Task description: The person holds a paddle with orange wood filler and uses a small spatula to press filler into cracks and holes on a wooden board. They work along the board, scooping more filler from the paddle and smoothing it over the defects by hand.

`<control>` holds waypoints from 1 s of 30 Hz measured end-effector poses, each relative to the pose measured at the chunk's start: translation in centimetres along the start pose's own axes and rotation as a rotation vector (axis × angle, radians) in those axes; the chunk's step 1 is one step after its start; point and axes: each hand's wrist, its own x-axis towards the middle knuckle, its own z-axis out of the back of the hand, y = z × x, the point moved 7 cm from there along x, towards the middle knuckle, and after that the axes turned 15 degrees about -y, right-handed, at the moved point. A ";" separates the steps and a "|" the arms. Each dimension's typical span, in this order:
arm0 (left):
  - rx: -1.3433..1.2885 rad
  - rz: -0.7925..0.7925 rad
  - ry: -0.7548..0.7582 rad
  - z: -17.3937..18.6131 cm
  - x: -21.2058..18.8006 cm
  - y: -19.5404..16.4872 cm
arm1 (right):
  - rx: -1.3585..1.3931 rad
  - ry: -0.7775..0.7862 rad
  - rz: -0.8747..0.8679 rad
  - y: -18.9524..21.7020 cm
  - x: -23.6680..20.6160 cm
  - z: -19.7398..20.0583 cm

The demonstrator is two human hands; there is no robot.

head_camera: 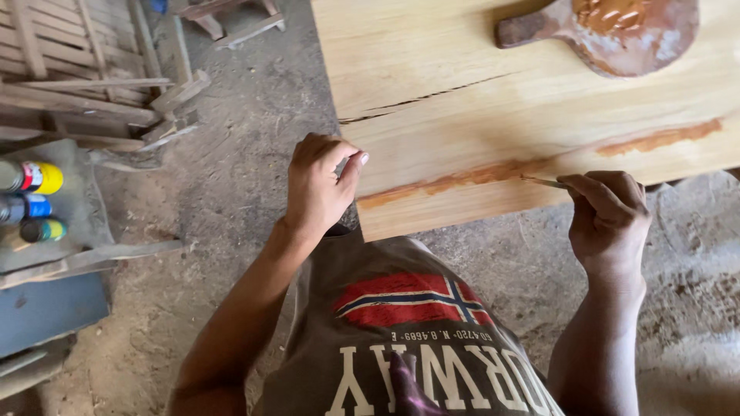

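Observation:
A pale wooden board (462,85) lies in front of me, with a dark crack near its left end and a streak of orange-brown filler (462,179) along a seam close to its near edge. My right hand (609,216) pinches a thin flat blade (543,182), its tip on the filler streak. My left hand (317,185) rests against the board's left near corner, fingers curled, thumb on the edge. A round wooden paddle (617,31) smeared with the same orange-brown paste sits on the board at the far right.
Three spray cans (31,204) lie on a grey surface at the left. Stacked wooden slats and frames (85,69) fill the far left. Dusty concrete floor (231,154) runs beside and below the board. A second filler streak (663,139) marks the board's right part.

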 end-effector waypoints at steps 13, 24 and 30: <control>0.041 0.058 -0.044 1.4 1.5 2.2 | 0.052 -0.134 -0.258 -0.9 1.8 -1.2; 0.009 -0.369 0.312 -4.1 5.2 4.5 | -0.396 -0.198 -0.373 5.0 -2.1 -2.1; -0.165 -0.491 0.421 -3.2 6.2 6.5 | -0.458 -0.246 -0.496 13.1 -2.8 -5.9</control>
